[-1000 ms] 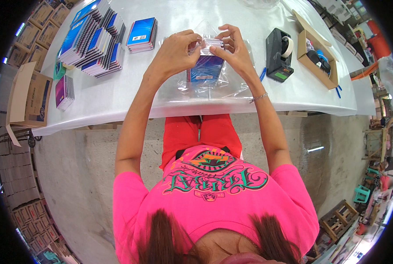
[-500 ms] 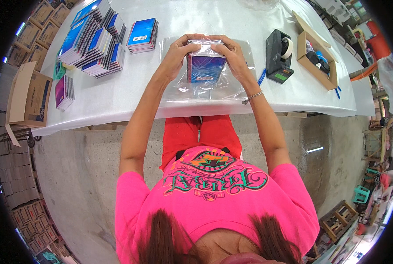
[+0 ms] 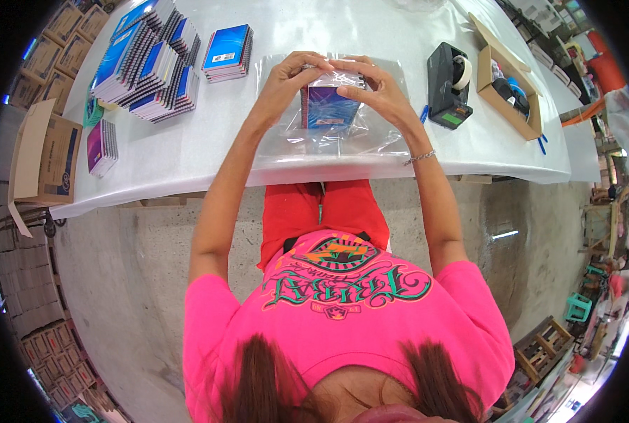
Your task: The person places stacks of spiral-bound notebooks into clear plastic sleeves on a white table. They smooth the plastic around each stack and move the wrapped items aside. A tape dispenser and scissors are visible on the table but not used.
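Note:
A small stack of blue-purple notebooks [image 3: 328, 113] stands on the table in front of me, with clear plastic film [image 3: 381, 141] around and under it. My left hand [image 3: 291, 83] is closed at the stack's far left corner, its fingertips pressing the film over the top. My right hand [image 3: 378, 90] curves round the far right corner, fingers bent on the film and the thumb lying across the stack's upper face. The fingertips of both hands come close together at the far edge. What lies under the fingers is partly hidden.
Piles of spiral notebooks [image 3: 127, 63] stand at the left, with a smaller blue stack [image 3: 227, 51] and a purple stack [image 3: 101, 148] apart. To the right are a black tape dispenser [image 3: 447, 88], a blue pen [image 3: 423, 114] and an open cardboard box [image 3: 508, 92]. A carton [image 3: 57, 158] sits beyond the table's left edge.
My right hand has turned, its fingers moving left toward the left fingertips and its thumb coming nearer to me. My right wrist has shifted slightly to the right. The left fingers have drawn inward.

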A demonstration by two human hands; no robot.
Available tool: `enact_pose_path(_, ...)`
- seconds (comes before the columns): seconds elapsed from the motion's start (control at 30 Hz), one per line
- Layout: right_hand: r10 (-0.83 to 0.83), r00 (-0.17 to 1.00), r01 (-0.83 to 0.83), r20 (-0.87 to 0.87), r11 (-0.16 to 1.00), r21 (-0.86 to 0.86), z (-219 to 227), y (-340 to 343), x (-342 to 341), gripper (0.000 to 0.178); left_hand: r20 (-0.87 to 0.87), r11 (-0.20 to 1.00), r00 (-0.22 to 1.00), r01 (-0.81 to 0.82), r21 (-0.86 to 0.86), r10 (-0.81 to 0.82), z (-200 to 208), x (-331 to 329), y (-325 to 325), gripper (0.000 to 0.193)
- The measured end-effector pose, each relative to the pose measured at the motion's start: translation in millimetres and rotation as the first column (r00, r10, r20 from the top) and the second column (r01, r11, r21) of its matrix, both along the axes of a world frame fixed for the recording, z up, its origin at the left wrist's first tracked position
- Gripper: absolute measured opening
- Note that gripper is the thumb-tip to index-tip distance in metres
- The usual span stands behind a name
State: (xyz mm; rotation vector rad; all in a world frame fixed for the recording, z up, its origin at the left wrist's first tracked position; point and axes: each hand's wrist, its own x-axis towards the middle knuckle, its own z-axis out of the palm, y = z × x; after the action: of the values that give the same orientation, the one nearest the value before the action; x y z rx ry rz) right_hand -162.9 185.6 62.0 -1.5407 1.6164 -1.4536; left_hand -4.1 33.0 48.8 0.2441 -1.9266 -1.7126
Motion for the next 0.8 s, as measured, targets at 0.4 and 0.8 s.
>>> enact_pose_path(0.4,-0.420,0.846,0.347,-0.328,0.902,-0.258,-18.3,12.2,29.9,0.041,-0.116,0.765,0.987,-0.159,-0.624,0.111,12.6,17.6,18.6,0.027)
enact_pose_path(0.8,-0.827,0.533,0.772,0.176,0.561,0.299,-33.1,157.2,-141.8,0.041,-0.279,0.656,0.946,-0.317,-0.685,0.166,4.1,6.9,30.1,0.020)
